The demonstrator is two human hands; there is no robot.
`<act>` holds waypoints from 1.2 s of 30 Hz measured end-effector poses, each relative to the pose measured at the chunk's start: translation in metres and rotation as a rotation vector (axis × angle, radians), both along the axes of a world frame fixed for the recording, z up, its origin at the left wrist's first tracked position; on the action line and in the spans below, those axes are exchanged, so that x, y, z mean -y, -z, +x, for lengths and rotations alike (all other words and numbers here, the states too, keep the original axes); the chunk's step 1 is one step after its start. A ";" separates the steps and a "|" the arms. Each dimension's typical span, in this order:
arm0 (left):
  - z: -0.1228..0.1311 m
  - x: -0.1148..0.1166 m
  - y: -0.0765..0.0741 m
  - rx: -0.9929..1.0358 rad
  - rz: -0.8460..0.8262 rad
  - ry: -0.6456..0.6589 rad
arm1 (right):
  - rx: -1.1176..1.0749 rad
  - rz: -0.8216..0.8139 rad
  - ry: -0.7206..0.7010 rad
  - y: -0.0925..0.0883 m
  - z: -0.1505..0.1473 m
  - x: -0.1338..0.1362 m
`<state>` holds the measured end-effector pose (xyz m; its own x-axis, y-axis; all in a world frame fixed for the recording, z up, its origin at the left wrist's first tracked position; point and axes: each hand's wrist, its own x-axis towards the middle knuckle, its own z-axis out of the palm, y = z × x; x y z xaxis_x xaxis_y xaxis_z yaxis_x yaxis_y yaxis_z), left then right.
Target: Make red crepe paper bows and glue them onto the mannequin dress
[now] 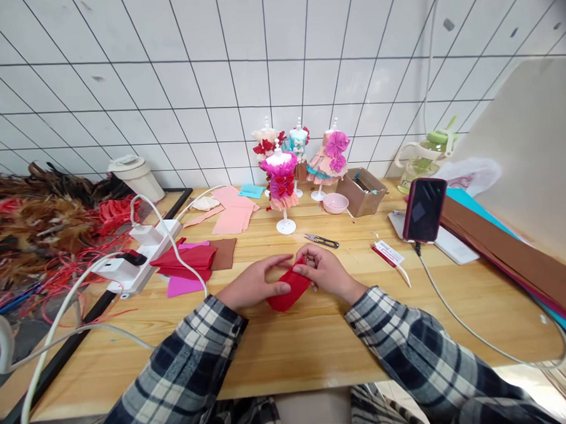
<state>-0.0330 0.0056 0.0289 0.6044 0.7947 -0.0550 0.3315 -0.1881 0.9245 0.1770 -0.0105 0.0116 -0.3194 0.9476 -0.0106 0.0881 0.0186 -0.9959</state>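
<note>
Both my hands rest on the wooden table (317, 348) and hold one folded piece of red crepe paper (289, 292). My left hand (253, 282) grips its near end, thumb on top. My right hand (323, 269) pinches its far end with curled fingers. Small thread snips (322, 240) lie just beyond my right hand. A mini mannequin in a pink and red paper dress (280, 181) stands behind them.
Red, pink and brown paper sheets (191, 263) lie at left beside a white power strip (135, 256) with cables. Feathers (34, 216) pile at far left. A phone on a stand (423, 209), paper rolls (510, 252), a pink bowl (335, 203) and a cardboard box (361, 193) sit right.
</note>
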 end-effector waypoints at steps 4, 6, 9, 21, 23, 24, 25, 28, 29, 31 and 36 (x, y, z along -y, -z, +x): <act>0.014 0.009 0.006 -0.063 -0.245 0.045 | -0.004 0.022 0.095 0.004 0.009 -0.008; 0.011 0.008 0.007 -0.039 -0.342 0.061 | 0.054 0.075 0.160 0.009 0.021 -0.018; 0.005 0.007 0.008 0.062 -0.471 -0.001 | 0.372 0.314 0.291 0.020 0.040 -0.032; 0.002 0.000 0.015 0.379 -0.408 -0.225 | 1.157 0.419 0.199 0.029 0.047 -0.038; 0.002 -0.001 0.016 0.387 -0.404 -0.248 | 1.068 0.439 0.194 0.027 0.045 -0.033; 0.002 -0.002 0.017 0.386 -0.401 -0.266 | 0.999 0.455 0.190 0.026 0.044 -0.029; 0.001 -0.003 0.017 0.381 -0.395 -0.287 | 0.919 0.458 0.177 0.024 0.042 -0.026; 0.001 -0.005 0.019 0.369 -0.353 -0.357 | 0.668 0.314 0.072 0.019 0.033 -0.017; 0.000 -0.006 0.020 0.372 -0.338 -0.374 | 0.600 0.216 0.023 0.018 0.029 -0.014; 0.001 -0.006 0.020 0.385 -0.313 -0.392 | 0.484 0.004 -0.043 0.017 0.021 -0.010; 0.003 -0.006 0.021 0.378 -0.279 -0.381 | 0.332 -0.164 -0.071 0.017 0.005 -0.003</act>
